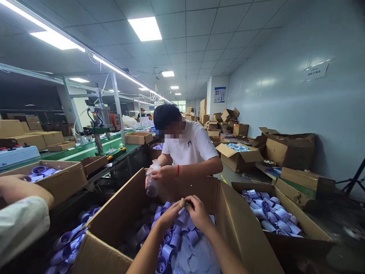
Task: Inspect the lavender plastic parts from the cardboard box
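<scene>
My left hand [170,215] and my right hand [199,214] meet over a large open cardboard box [110,213]. Their fingers are closed and pinched together; a pale finger cover shows on a left fingertip. What they pinch is too small to make out. Just beneath the fingers is a pale lavender plastic cylinder [182,218]; I cannot tell whether it hangs from them or lies on the pile. Several lavender cylindrical cups [168,251] fill the box, with clear plastic bags [196,253] among them at the near right.
Opposite, a co-worker in a white shirt [196,142] holds a clear plastic bag [153,182] over the box. Another person's sleeved arm [25,213] reaches in from the left. A box of lavender cups [273,213] stands right; a green conveyor [71,150] with a press [101,118] runs left.
</scene>
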The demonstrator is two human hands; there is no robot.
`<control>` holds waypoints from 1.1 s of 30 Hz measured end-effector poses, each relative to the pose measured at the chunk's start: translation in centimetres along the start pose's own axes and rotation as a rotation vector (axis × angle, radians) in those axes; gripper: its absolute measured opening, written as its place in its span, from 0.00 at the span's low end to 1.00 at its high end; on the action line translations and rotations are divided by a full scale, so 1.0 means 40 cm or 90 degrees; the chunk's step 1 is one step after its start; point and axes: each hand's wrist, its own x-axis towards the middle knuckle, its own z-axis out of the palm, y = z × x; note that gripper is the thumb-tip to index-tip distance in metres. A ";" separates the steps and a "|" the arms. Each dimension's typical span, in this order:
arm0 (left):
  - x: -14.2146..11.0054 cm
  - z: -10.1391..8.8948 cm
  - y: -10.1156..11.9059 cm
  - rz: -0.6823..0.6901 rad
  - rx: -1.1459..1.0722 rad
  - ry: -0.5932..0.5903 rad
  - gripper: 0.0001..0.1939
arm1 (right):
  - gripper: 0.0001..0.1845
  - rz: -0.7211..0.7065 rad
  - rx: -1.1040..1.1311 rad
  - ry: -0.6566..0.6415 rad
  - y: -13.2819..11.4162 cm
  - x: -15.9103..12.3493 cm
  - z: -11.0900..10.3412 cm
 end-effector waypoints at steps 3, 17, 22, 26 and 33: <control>0.009 -0.006 -0.011 0.002 -0.028 -0.027 0.29 | 0.08 0.021 0.021 0.078 0.017 0.006 -0.001; 0.024 -0.018 -0.017 0.170 0.154 0.121 0.36 | 0.19 0.255 0.565 0.103 -0.017 0.032 -0.068; 0.031 -0.021 -0.012 0.260 0.263 0.214 0.32 | 0.17 0.268 0.651 0.046 -0.029 0.021 -0.080; 0.036 -0.029 -0.012 0.305 0.294 0.295 0.26 | 0.20 0.259 0.666 -0.009 -0.049 0.011 -0.077; 0.047 -0.033 -0.017 0.336 0.284 0.366 0.26 | 0.16 0.255 0.631 -0.097 -0.068 -0.004 -0.064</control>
